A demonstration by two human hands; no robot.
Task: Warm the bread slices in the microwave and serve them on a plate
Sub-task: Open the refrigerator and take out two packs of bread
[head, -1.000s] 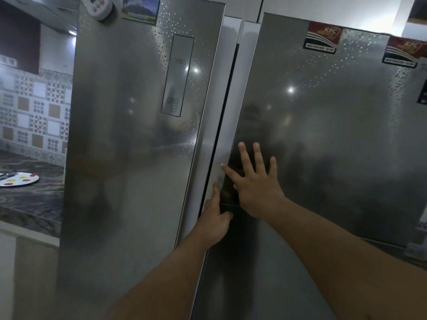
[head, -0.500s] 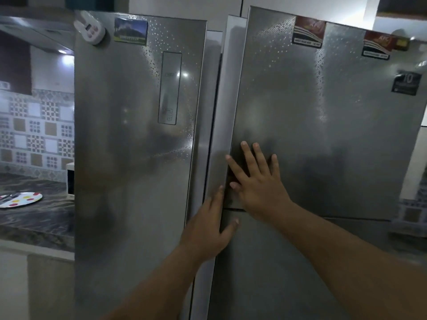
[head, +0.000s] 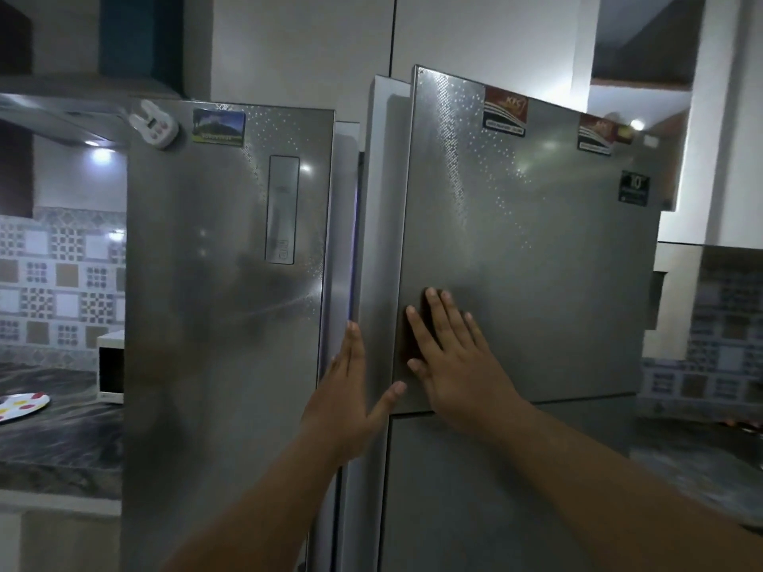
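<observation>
Right hand (head: 458,361): flat on upper right fridge door (head: 536,262), fingers spread, holding nothing.
Left hand (head: 351,390): open, fingers together, thumb out, at that door's inner edge.
Door: ajar.
Plate (head: 22,406): far left on countertop (head: 62,447).
Microwave (head: 110,367): behind left door (head: 223,303).
Bread: unseen.

Dim kitchen. Steel double-door fridge (head: 231,307) filling the middle — magnets and stickers along its top. White cabinets (head: 297,47) above. Patterned wall tiles (head: 62,282) on the left, over a dark marbled counter (head: 58,443). Range hood (head: 62,113) upper left, small lamps glowing beneath — more patterned tiles (head: 718,348) far right.
</observation>
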